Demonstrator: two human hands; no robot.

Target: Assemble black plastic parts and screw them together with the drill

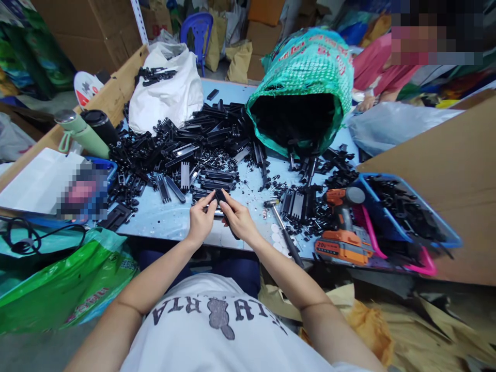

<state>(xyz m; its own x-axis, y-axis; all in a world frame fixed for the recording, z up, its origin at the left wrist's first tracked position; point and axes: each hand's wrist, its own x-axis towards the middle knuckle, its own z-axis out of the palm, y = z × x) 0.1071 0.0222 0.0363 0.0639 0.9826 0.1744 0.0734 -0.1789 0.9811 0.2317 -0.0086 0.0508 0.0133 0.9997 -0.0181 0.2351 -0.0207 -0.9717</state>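
Near the table's front edge, my left hand and my right hand meet on a long black plastic part. Fingertips and thumbs of both hands pinch its far end, while the rest slants down under my right palm. My fingers hide much of it. Just beyond them lies a stack of similar black pieces, with a heap of small metal pins behind. To the right of my right hand rests a hammer, its handle toward me.
A green woven sack lies open toward me, dark inside. Black parts pile up at left beside a white bag. At right are an orange cordless drill and a blue bin. A co-worker's hand shows behind.
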